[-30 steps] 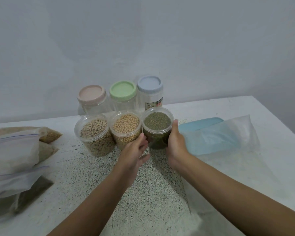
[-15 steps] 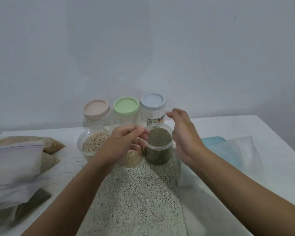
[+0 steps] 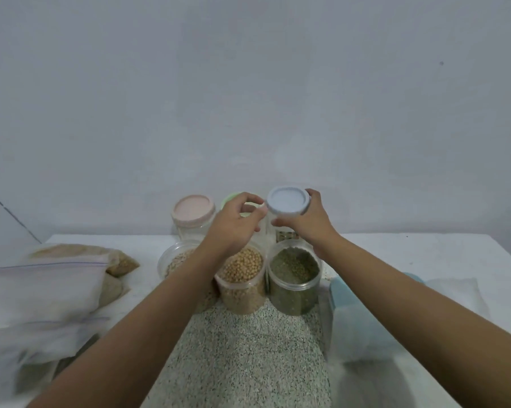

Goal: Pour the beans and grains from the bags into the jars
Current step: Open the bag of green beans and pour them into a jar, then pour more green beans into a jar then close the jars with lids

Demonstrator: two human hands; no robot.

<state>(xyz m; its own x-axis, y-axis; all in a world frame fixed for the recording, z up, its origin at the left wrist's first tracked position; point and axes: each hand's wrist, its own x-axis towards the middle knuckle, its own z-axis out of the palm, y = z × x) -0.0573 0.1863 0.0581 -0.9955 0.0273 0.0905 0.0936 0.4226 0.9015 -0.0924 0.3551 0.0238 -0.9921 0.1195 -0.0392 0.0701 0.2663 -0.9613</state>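
Note:
Three open jars stand in a row: pale beans [image 3: 168, 262], yellow beans [image 3: 242, 270] and green beans [image 3: 295, 272]. Behind them stand three lidded, seemingly empty jars: a pink-lidded jar [image 3: 193, 214], a green-lidded jar [image 3: 229, 198] mostly hidden by my left hand, and a blue-lidded jar [image 3: 288, 203]. My right hand [image 3: 310, 222] grips the blue lid, thumb in front and fingers behind. My left hand [image 3: 233, 223] hovers over the green lid with curved fingers close to the blue lid's left edge, holding nothing I can see.
Zip bags of grains [image 3: 45, 284] lie piled on the white table [image 3: 425, 254] at the left. A pale blue flat item under an empty clear plastic bag [image 3: 366, 316] lies at the right. A speckled mat [image 3: 248, 357] covers the middle front.
Both hands left the green-bean jar and reached to the back row. My right hand took hold of the blue lid; my left hand moved up over the green lid.

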